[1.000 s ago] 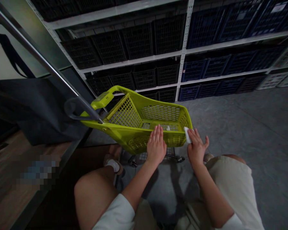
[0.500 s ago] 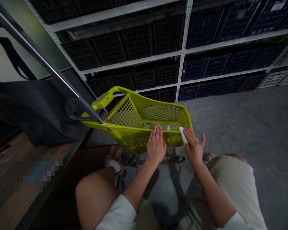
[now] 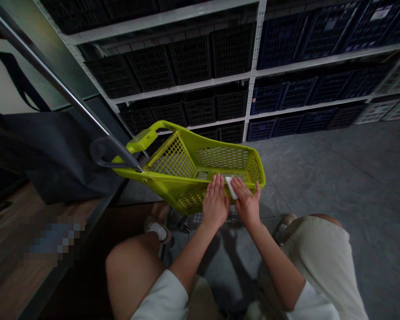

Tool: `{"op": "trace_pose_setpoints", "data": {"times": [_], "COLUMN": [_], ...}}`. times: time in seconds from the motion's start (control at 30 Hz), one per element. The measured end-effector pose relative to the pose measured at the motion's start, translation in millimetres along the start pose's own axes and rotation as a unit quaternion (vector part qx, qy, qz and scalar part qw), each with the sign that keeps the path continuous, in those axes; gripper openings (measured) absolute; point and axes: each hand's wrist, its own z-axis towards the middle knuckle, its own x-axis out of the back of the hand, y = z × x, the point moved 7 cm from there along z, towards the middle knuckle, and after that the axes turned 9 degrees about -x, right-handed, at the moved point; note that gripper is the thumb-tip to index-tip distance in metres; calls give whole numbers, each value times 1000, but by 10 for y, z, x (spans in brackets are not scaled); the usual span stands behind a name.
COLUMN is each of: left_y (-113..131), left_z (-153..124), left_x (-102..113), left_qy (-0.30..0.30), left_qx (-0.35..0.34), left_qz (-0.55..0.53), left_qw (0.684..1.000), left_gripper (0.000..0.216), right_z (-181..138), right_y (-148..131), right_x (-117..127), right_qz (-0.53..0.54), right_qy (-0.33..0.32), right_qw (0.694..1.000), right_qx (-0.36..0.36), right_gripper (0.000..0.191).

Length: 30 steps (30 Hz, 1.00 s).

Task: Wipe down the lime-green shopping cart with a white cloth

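- Latticed green plastic cart point(image 3: 165, 183) is touched by the flat, unclenched left hand point(image 3: 215, 204).
- At its near side, thin white wipe point(image 3: 231, 189) is partly covered by the right hand point(image 3: 247, 202); pinching cannot be told.

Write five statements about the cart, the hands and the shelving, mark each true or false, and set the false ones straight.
1. The right hand holds a white cloth. True.
2. The left hand is wrapped around the cart's handle. False: it is at the near side of the cart, with its fingers laid out straight.
3. The cart is yellow-green, with openwork sides. True.
4. The shelves behind the cart hold cardboard boxes. False: they hold rows of plastic crates, mostly dark.
5. The two hands are next to each other on the near side of the cart. True.
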Motion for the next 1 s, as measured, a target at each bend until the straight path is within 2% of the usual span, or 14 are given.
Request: {"op": "trace_pose_setpoints", "data": {"times": [0.07, 0.17, 0.23, 0.3, 0.37, 0.5, 0.6, 0.67, 0.73, 0.83, 0.9, 0.97, 1.0], "left_y": [10, 26, 37, 47, 50, 24, 1, -1, 4, 8, 14, 20, 22], "left_z": [6, 13, 14, 13, 13, 14, 8, 5, 3, 3, 4, 4, 4], "left_x": [29, 54, 65, 69, 58, -9, -31, -4, 35, 75, 82, 77, 71], "left_qy": [-4, -13, -11, -7, -3, -13, -19, -13, -7, -8, -11, -12, -13], "left_qx": [-1, -2, -8, -16, -21, -13, -6, -9, -14, -14, -15, -18, -20], "left_qz": [-2, -3, -6, -13, -18, -10, -1, -5, -10, -10, -6, -5, -7], "left_qw": [1000, 1000, 1000, 1000, 1000, 1000, 1000, 1000, 1000, 1000, 1000, 1000, 1000], "left_gripper": [69, 69, 70, 71, 71, 68, 67, 68, 70, 71, 71, 71, 71], "right_z": [-71, -182, -219, -205, -134, 72, 124, 89, 13, -121, -186, -200, -183], "right_y": [346, 886, 1094, 1093, 863, 68, -204, -118, 151, 708, 969, 1022, 958], "right_x": [145, 334, 383, 365, 281, -36, -115, -57, 63, 286, 376, 389, 362], "right_qz": [-21, -37, -23, -8, 0, 27, 36, 26, 5, -33, -49, -53, -51], "right_qy": [20, 56, 72, 87, 93, 14, -23, -30, -22, 24, 52, 73, 79], "right_qw": [999, 995, 990, 984, 982, 996, 998, 999, 1000, 998, 993, 988, 987], "right_qx": [-15, -75, -120, -156, -165, -85, -43, -21, -15, -56, -92, -123, -133], "right_gripper": [72, 72, 71, 67, 63, 62, 65, 67, 70, 71, 69, 65, 63]}}
